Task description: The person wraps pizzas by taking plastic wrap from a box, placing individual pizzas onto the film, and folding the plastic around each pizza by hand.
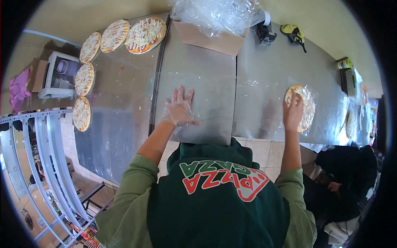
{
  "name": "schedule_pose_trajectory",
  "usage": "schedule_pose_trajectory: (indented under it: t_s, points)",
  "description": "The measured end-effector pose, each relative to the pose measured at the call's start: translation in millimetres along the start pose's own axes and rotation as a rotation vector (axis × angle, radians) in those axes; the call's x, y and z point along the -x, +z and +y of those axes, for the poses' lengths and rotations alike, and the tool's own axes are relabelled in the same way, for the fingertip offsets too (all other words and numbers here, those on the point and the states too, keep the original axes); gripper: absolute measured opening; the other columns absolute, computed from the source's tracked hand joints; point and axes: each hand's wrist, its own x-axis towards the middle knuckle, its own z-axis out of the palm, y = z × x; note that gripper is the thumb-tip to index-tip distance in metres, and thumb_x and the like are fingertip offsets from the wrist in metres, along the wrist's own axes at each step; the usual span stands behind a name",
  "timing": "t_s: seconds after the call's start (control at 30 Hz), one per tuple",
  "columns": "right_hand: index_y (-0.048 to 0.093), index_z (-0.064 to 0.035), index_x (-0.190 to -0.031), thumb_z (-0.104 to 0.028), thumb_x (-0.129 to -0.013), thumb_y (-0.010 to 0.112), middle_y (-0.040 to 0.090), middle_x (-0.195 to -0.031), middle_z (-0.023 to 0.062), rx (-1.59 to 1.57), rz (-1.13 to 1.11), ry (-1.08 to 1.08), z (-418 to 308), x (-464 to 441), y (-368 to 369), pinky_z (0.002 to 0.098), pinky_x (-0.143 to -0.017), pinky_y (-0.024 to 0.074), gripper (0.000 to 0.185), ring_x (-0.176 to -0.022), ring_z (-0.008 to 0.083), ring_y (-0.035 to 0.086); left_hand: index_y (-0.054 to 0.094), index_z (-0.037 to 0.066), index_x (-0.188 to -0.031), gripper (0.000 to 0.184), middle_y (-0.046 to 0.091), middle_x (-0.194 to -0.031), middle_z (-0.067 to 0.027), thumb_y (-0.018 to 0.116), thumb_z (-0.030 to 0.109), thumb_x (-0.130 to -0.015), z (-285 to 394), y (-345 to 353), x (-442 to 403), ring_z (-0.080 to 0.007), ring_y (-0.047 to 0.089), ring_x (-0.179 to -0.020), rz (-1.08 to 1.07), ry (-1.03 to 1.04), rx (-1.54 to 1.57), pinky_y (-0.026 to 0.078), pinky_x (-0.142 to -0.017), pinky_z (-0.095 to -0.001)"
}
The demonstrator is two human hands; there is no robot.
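My left hand (180, 108), in a thin clear plastic glove, lies flat on the steel table (198, 66) with its fingers spread. On the right, my right hand (292, 115) reaches over the near-left part of a pizza (307, 109) and grips it, its fingers bent onto the topping. Clear plastic film surrounds this pizza. The underside of the right fingers is hidden.
Several topped pizzas (146, 35) line the table's far and left edges. At the back stands a cardboard box (209, 39) with clear plastic bags (217, 14). A yellow-black item (292, 33) lies beyond. A metal rack (53, 157) is left; a seated person (345, 177) is right.
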Motion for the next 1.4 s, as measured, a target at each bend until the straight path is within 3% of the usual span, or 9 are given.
schedule_pose_trajectory:
  t_s: [0.27, 0.3, 0.37, 0.43, 0.67, 0.9, 1.0, 1.27, 1.4]
  points:
    - [0.016, -0.024, -0.142, -0.037, -0.049, 0.084, 0.008, -0.147, 0.0197, 0.02, -0.641, -0.064, -61, 25, 18, 0.0651, -0.096, 0.0255, 0.116, -0.134, 0.0412, 0.013, 0.017, 0.016, -0.142, 0.1, 0.011, -0.148, -0.0177, 0.067, 0.056, -0.066, -25, 22, 5, -0.0369, 0.014, -0.135, 0.061, 0.008, 0.014, 0.023, -0.101, -0.058]
    - [0.011, -0.021, -0.143, -0.034, -0.041, 0.085, 0.006, -0.146, 0.025, 0.04, -0.742, -0.002, -62, 19, 14, 0.0492, -0.105, 0.0227, 0.127, -0.135, 0.0424, 0.006, 0.018, 0.016, -0.142, 0.097, 0.011, -0.148, -0.0178, 0.067, 0.053, -0.068, -28, 10, 10, -0.0367, 0.014, -0.135, 0.004, 0.021, 0.001, 0.023, -0.102, -0.0569]
    - [0.011, -0.0219, -0.143, -0.033, -0.046, 0.085, 0.01, -0.147, 0.0197, -0.029, -0.738, -0.118, -38, 20, 26, 0.0642, -0.099, 0.0213, 0.122, -0.134, 0.0423, 0.008, 0.019, 0.015, -0.142, 0.095, 0.012, -0.147, -0.0188, 0.069, 0.049, -0.069, -43, -1, 20, -0.0367, 0.014, -0.135, -0.01, 0.07, 0.001, 0.022, -0.104, -0.0531]
    - [0.014, -0.0161, -0.142, -0.024, -0.049, 0.082, 0.023, -0.143, 0.0185, -0.149, -0.665, -0.38, -15, 14, 44, 0.0543, -0.105, 0.0205, 0.116, -0.134, 0.041, 0.012, 0.02, 0.01, -0.141, 0.095, 0.014, -0.146, -0.0206, 0.072, 0.044, -0.068, -75, -8, 35, -0.0371, 0.016, -0.134, 0.087, 0.107, 0.015, 0.022, -0.107, -0.0479]
    - [0.035, -0.0109, -0.134, 0.01, -0.061, 0.053, 0.034, -0.137, 0.0172, -0.341, -0.641, -0.16, -16, 19, 57, 0.0377, -0.106, 0.025, 0.078, -0.131, 0.0327, 0.027, 0.031, 0.0, -0.132, 0.064, 0.042, -0.125, -0.014, 0.053, 0.037, -0.086, -333, 24, 114, -0.0239, 0.042, -0.107, 1.545, -0.872, 1.4, 0.034, -0.094, -0.0376]
    - [0.041, -0.0096, -0.13, 0.008, -0.061, 0.051, 0.039, -0.133, 0.0157, -0.362, -0.599, -0.142, -15, 18, 53, 0.0358, -0.105, 0.0266, 0.072, -0.129, 0.0307, 0.03, 0.042, 0.002, -0.123, 0.087, 0.049, -0.117, -0.0103, 0.012, 0.07, -0.078, -465, 48, 162, -0.0224, 0.047, -0.098, 1.477, -1.116, 2.601, 0.036, -0.079, -0.0372]
    - [0.042, -0.0092, -0.129, 0.008, -0.061, 0.052, 0.042, -0.13, 0.014, -0.363, -0.565, -0.138, -10, 20, 58, 0.0347, -0.104, 0.0281, 0.071, -0.127, 0.0288, 0.034, 0.04, 0.002, -0.126, 0.084, 0.049, -0.119, -0.0116, 0.013, 0.067, -0.08, -468, 68, 154, -0.0229, 0.047, -0.105, 1.661, -0.426, 2.703, 0.037, -0.085, -0.0391]
    - [0.042, -0.0079, -0.129, 0.006, -0.064, 0.054, 0.043, -0.131, 0.0125, -0.341, -0.523, -0.162, -7, 22, 63, 0.0345, -0.106, 0.0272, 0.068, -0.125, 0.029, 0.036, 0.037, 0.007, -0.134, 0.06, 0.031, -0.142, -0.0159, 0.031, 0.044, -0.087, -422, 50, 96, -0.0297, 0.027, -0.132, 1.563, 0.53, 2.362, 0.026, -0.105, -0.0473]
    - [0.044, -0.0079, -0.128, 0.009, -0.064, 0.055, 0.042, -0.13, 0.0174, -0.357, -0.474, -0.183, 9, 29, 75, 0.0365, -0.104, 0.0293, 0.067, -0.126, 0.0321, 0.036, 0.037, 0.007, -0.134, 0.06, 0.031, -0.141, -0.0159, 0.031, 0.045, -0.087, -390, 35, 84, -0.0299, 0.028, -0.131, 1.408, 0.489, 2.377, 0.027, -0.105, -0.0473]
